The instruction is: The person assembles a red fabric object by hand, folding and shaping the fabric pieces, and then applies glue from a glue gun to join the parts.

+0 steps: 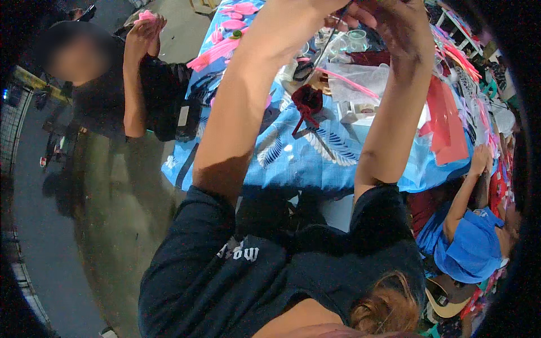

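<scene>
My two hands come together at the top edge, where both are partly cut off. A thin dark stem [326, 45] slants down from between them, its upper end at the fingers of my left hand [323, 10]. At its lower end is a dark red, fuzzy flower [307, 101], apparently of chenille, with strands trailing below. My right hand [395, 21] is close beside the stem's top, bent and shadowed; its grip is hidden. Beneath the flower lies a blue tablecloth [291, 164] with a white leaf pattern.
Clear plastic cups [357, 40], a white translucent sheet [355, 80], a white box [357, 112] and red sheets [446, 122] lie around my arms. Pink pipe cleaners [213, 55] lie farther left. A person in black holds a pink piece [147, 17]; someone in blue [469, 245] sits right.
</scene>
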A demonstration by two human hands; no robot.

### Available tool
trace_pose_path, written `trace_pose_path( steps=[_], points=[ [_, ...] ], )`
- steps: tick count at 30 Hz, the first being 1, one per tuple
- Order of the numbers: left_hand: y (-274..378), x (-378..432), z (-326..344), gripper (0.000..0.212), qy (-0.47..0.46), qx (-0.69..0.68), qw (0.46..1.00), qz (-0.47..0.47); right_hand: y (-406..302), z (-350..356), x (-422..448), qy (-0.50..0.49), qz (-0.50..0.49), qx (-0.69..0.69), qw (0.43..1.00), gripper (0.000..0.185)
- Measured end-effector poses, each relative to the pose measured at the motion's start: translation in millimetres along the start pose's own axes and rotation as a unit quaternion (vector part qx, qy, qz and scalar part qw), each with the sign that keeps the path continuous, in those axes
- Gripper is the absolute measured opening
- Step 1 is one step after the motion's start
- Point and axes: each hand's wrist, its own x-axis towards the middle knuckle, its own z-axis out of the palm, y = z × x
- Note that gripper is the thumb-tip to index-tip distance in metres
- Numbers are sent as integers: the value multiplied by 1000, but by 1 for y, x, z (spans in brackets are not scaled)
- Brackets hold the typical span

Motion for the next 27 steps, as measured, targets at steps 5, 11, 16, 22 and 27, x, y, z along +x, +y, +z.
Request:
trace_pose_path(
  steps=[5, 11, 16, 22, 27],
  points=[
    [-11, -11, -5, 23, -91, -98, 976, -172, -13, -21, -4, 13, -15, -33, 999, 32],
    [-20, -81, 40, 38, -287, 125, 921, -234, -25, -34, -6, 0, -17, -62, 998, 32],
    [-27, -118, 61, 46, -351, 34, 893, -279, -23, -31, -7, -27, -7, -75, 997, 32],
    [-30, -104, 45, 33, -246, -71, 934, -251, -21, -26, -4, -68, -5, -101, 993, 32],
    [-31, -52, -19, 19, 35, -196, 915, -352, -4, -16, 0, -116, 15, -226, 967, 32]
  ],
)
